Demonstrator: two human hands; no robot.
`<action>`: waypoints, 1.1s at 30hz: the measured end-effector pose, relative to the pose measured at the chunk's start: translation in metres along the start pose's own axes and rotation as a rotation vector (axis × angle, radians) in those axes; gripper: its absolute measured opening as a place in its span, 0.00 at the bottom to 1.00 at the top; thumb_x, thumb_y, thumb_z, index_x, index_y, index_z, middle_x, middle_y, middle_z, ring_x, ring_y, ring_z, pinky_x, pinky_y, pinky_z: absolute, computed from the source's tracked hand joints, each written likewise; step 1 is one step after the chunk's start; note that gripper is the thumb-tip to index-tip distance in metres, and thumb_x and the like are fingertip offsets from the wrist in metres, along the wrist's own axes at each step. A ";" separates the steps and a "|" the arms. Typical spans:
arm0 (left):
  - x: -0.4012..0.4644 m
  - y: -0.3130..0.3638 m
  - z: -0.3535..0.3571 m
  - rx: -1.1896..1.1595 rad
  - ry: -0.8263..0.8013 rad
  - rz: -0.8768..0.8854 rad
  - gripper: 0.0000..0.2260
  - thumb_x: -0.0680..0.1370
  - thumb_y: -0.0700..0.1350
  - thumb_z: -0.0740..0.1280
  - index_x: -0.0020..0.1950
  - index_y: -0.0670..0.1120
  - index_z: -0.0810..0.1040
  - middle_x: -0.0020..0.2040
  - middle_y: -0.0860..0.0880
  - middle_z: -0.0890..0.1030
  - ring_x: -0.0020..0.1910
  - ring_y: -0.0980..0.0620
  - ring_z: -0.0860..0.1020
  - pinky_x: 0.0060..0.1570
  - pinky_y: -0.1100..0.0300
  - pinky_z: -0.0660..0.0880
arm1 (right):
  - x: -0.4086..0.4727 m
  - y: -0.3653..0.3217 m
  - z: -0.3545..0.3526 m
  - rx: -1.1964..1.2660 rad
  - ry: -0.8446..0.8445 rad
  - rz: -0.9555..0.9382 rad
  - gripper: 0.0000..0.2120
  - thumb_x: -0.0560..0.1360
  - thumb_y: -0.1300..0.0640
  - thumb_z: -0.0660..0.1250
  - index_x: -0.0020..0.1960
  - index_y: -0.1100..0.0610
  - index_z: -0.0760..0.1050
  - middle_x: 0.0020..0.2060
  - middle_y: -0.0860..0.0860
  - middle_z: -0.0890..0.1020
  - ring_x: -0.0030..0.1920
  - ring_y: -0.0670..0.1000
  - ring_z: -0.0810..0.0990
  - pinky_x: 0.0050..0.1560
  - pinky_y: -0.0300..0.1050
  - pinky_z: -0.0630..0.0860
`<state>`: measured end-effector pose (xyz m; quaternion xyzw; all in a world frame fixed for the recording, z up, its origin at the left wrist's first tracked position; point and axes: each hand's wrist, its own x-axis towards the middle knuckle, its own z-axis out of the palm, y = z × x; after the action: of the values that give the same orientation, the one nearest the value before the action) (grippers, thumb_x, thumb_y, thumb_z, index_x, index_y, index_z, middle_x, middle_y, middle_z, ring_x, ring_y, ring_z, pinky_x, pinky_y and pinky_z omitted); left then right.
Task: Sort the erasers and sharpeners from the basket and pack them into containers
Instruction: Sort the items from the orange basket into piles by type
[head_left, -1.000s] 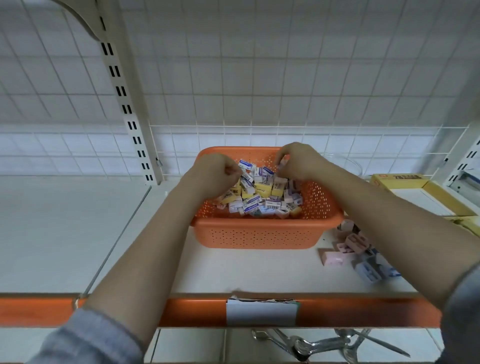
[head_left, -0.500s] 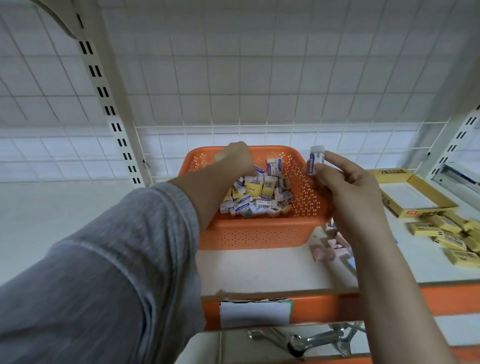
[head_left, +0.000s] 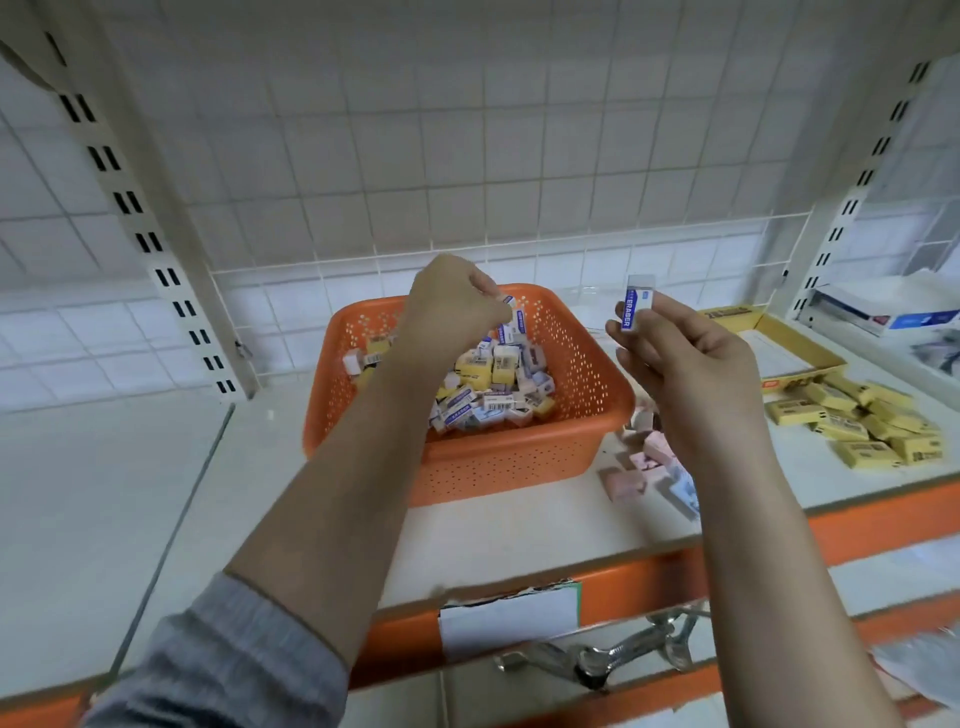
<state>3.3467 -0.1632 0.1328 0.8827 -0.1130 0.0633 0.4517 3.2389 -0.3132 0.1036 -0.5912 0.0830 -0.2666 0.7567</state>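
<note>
one eraser (head_left: 637, 304), right hand (head_left: 691, 358); perhaps

Soft even light, slight motion blur, edges bowed.

We note two bare forearms in the head view, both uncovered from the wrist to well below it. The left arm wears a grey sleeve (head_left: 228, 670) of soft, heathered knit, its cuff pushed up and bunched in a narrow ribbed band where the fabric ends. The left hand (head_left: 449, 306) carries no ring, watch or glove. The right hand (head_left: 696, 364) is likewise bare, no jewellery or strap at the wrist. We find no sleeve on the right arm within the frame; its upper part lies outside the picture.
</note>
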 end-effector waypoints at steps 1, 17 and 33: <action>-0.010 0.001 0.002 -0.060 -0.008 0.023 0.03 0.72 0.40 0.71 0.44 0.45 0.80 0.40 0.49 0.82 0.33 0.53 0.78 0.36 0.59 0.77 | 0.000 0.000 -0.005 -0.014 0.035 -0.007 0.10 0.77 0.62 0.64 0.45 0.50 0.81 0.38 0.49 0.85 0.44 0.47 0.84 0.42 0.35 0.78; -0.077 0.101 0.143 -0.190 -0.036 0.318 0.08 0.73 0.43 0.71 0.51 0.46 0.84 0.38 0.61 0.79 0.35 0.75 0.75 0.37 0.80 0.68 | 0.055 -0.029 -0.224 -0.230 0.312 -0.161 0.09 0.77 0.62 0.65 0.56 0.61 0.78 0.29 0.49 0.78 0.30 0.41 0.76 0.42 0.35 0.75; -0.111 0.206 0.317 -0.151 -0.047 0.184 0.06 0.73 0.46 0.72 0.49 0.50 0.84 0.37 0.62 0.79 0.37 0.72 0.76 0.34 0.79 0.69 | 0.194 -0.021 -0.442 -1.020 0.270 -0.151 0.09 0.76 0.59 0.65 0.47 0.63 0.82 0.42 0.58 0.84 0.44 0.56 0.80 0.40 0.38 0.65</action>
<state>3.1892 -0.5210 0.0855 0.8332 -0.2086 0.0753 0.5065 3.2011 -0.7896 0.0327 -0.8488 0.2561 -0.3196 0.3344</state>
